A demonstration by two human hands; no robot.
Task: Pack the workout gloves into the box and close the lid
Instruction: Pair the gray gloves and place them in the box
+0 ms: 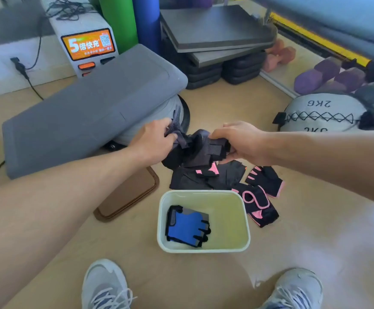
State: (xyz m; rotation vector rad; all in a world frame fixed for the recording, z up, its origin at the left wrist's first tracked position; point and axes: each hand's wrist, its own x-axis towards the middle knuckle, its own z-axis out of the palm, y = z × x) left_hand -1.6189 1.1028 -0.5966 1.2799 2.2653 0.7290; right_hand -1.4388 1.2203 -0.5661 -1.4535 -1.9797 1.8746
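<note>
Gloves (224, 177) on tan floor (304, 230), gym gear

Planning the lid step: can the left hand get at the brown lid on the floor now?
Probably not yet: the left hand and right hand both grip a dark glove. The lid lies uncovered beside the box.

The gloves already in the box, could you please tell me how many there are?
1: a blue glove lies flat at the left of the box. Another could be hidden under it.
</note>
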